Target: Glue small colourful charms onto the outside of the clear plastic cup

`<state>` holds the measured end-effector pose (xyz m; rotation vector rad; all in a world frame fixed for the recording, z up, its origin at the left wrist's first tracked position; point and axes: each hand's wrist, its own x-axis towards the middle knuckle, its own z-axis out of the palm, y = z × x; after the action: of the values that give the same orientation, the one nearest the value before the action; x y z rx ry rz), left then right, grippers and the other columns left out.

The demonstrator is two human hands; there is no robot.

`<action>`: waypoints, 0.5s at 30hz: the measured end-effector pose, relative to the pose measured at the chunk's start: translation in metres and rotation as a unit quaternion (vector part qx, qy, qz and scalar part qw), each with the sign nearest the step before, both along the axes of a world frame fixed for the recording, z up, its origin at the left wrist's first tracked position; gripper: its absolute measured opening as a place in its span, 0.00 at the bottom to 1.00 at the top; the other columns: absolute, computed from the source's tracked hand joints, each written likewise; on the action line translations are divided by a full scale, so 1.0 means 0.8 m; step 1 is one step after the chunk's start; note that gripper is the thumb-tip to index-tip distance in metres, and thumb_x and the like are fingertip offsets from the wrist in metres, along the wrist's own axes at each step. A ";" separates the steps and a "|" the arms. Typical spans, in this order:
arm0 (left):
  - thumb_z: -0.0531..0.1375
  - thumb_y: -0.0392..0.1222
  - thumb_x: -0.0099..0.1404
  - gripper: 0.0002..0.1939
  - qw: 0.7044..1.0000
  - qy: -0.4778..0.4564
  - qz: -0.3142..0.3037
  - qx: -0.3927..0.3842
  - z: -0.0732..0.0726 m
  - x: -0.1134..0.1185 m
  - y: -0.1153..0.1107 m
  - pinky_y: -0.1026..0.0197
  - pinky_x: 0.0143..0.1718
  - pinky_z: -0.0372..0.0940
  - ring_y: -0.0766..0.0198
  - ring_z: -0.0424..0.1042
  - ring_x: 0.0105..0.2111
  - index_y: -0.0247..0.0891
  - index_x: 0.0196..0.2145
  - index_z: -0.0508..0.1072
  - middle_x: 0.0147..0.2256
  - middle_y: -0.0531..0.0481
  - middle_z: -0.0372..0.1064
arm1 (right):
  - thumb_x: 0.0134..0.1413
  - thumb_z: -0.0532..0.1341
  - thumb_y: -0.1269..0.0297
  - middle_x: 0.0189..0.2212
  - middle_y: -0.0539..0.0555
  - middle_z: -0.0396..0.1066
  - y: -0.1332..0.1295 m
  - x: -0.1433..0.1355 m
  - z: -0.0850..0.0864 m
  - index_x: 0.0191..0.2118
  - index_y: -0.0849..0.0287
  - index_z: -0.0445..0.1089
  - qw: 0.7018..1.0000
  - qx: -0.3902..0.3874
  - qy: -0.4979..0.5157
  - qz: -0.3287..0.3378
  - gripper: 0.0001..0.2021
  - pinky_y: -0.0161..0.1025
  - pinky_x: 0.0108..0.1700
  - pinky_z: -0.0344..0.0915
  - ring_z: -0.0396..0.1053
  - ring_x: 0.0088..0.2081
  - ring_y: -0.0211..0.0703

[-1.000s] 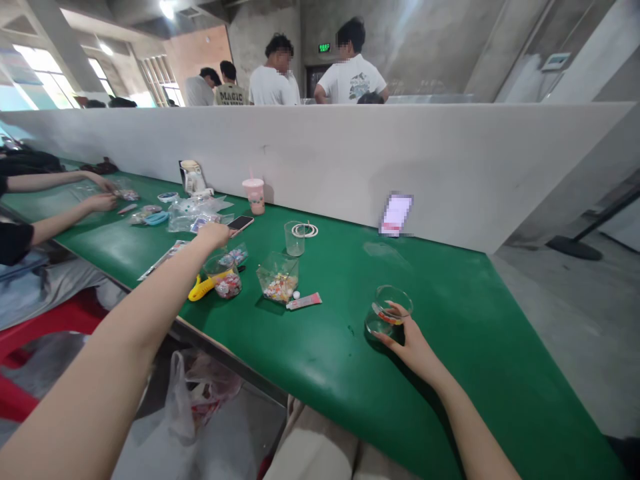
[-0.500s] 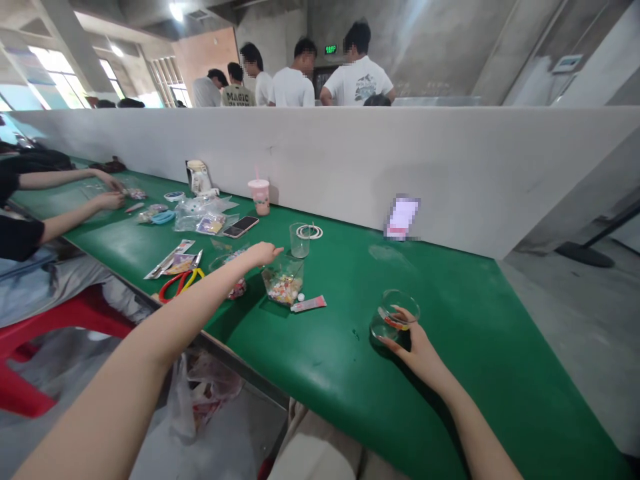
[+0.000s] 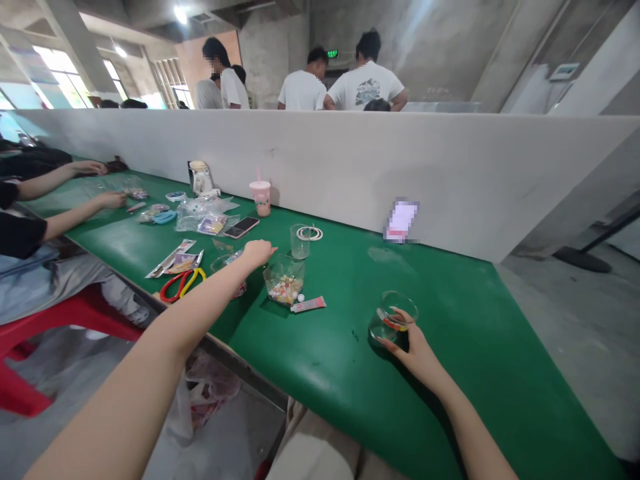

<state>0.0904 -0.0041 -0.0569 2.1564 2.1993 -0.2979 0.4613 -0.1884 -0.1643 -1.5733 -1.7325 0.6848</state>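
Observation:
On the right, my right hand (image 3: 413, 343) is wrapped around a clear glass cup (image 3: 397, 303) that has a red and yellow pattern on its side. The cup is on the green tabletop, or just above it. My left hand (image 3: 259, 253) reaches across to the upper edge of a clear plastic container (image 3: 285, 273) full of small coloured pieces. Its fingers are drawn together, and what they grip is hidden. Against the container's front lie a pink and white tube (image 3: 309, 305) and a small white round piece (image 3: 301, 298). Behind it stands a clear tumbler (image 3: 300, 243).
White rings (image 3: 315, 232) lie behind the tumbler. Red and yellow-handled scissors (image 3: 183, 285), packets, a phone (image 3: 242, 227) and a pink cup (image 3: 261, 199) are on the left. A propped phone (image 3: 401, 221) leans on the partition (image 3: 325, 153). Another person's arms (image 3: 85, 213) work at far left.
My left hand has shifted slightly left, its fingers more drawn in. My right hand keeps the glass cup in nearly the same place. At far left, the other person's hand has moved up and away.

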 end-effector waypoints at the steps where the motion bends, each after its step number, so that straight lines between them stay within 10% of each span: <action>1: 0.50 0.50 0.68 0.20 1.000 0.010 0.001 -0.003 -0.004 -0.001 0.000 0.49 0.47 0.64 0.56 0.69 0.46 0.32 0.47 0.69 0.46 0.40 0.69 | 0.48 0.61 0.50 0.51 0.61 0.66 0.000 0.000 0.001 0.58 0.57 0.52 1.000 0.001 -0.001 -0.001 0.33 0.56 0.58 0.56 0.64 0.54 0.55; 15: 0.56 0.45 0.65 0.18 0.998 0.046 -0.007 -0.034 -0.066 0.002 -0.013 0.50 0.44 0.67 0.59 0.69 0.44 0.35 0.50 0.66 0.48 0.43 0.66 | 0.49 0.60 0.51 0.51 0.60 0.66 -0.002 -0.001 0.001 0.58 0.57 0.52 1.000 0.004 -0.012 -0.003 0.33 0.56 0.57 0.56 0.64 0.54 0.55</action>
<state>0.0919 -0.0145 -0.1095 2.1658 2.1874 -0.4748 0.4608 -0.1896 -0.1632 -1.5879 -1.7451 0.6578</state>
